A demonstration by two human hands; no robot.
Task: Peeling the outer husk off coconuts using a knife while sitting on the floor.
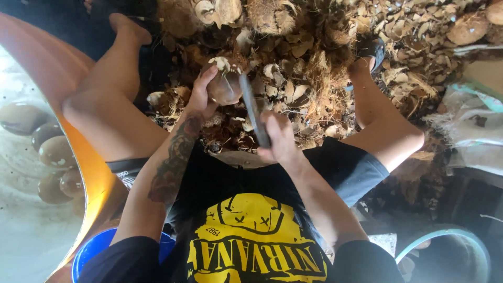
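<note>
My left hand (pixel 201 95), on a tattooed forearm, is wrapped around a partly peeled brown and white coconut (pixel 226 87) held out in front of me between my knees. My right hand (pixel 280 140) grips the handle of a dark, long-bladed knife (pixel 250 106). The blade points away from me and its edge lies against the right side of the coconut. Both hands hover over a heap of husk and shell scraps (pixel 314 68).
My bare legs (pixel 99 112) spread to either side of the heap. An orange tub (pixel 97 175) at the left holds water and several peeled coconuts (pixel 55 153). A blue bucket (pixel 88 252) sits bottom left, a pale-rimmed basin (pixel 449 237) bottom right, white sacks (pixel 474 123) at the right, and hairy coconuts (pixel 268 15) at the top.
</note>
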